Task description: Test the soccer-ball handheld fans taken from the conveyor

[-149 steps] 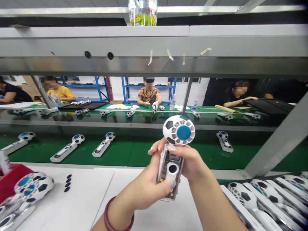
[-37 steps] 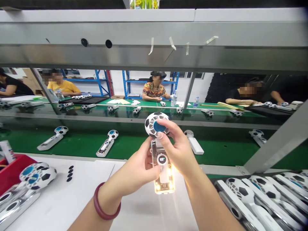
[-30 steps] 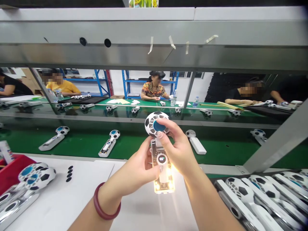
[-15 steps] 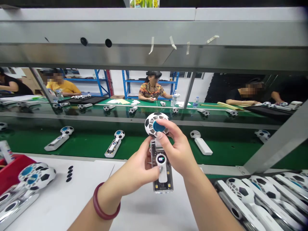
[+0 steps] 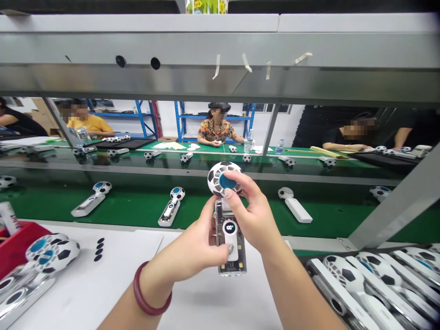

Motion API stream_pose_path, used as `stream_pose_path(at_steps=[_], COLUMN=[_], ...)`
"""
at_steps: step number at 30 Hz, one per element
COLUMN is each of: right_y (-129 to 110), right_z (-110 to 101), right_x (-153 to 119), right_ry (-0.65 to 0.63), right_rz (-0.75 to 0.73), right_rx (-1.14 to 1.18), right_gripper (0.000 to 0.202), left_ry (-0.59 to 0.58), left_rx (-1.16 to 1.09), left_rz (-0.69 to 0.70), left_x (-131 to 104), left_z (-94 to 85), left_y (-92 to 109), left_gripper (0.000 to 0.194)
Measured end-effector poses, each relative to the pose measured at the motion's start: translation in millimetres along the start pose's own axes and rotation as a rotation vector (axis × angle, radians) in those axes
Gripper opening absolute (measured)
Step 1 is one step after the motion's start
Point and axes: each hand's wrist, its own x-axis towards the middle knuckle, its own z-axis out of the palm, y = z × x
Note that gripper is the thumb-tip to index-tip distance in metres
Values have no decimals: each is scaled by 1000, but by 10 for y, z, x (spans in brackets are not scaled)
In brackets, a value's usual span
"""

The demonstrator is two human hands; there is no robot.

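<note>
White bench (image 5: 85,293) w/ fans (image 5: 51,252), dots (image 5: 99,249)

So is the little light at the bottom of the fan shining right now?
No, the fan held in both hands is dark at its clear bottom end; only its small round display glows.

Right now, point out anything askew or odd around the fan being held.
Little stands out. The left hand and right hand hold the fan upright. On the conveyor belt, one fan lies angled opposite to the others.

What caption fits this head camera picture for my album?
Both hands, left hand and right hand, hold a football-patterned handheld fan upright.
</note>
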Motion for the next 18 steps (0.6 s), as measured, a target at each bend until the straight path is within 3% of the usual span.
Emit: stream_pose_path(at_steps=[14, 18], right_y=[16, -6], right_z=[20, 35], right_x=[-12, -20], right_ry=[0, 37], right_rz=[8, 89], right_rx=[10, 27], right_gripper=[26, 49], left_ry=[40, 42], left_rx=[-4, 55], left_rz=[69, 77], left_x=[35, 24], left_z=[-4, 16], left_y=[-112, -103], left_gripper=[86, 85])
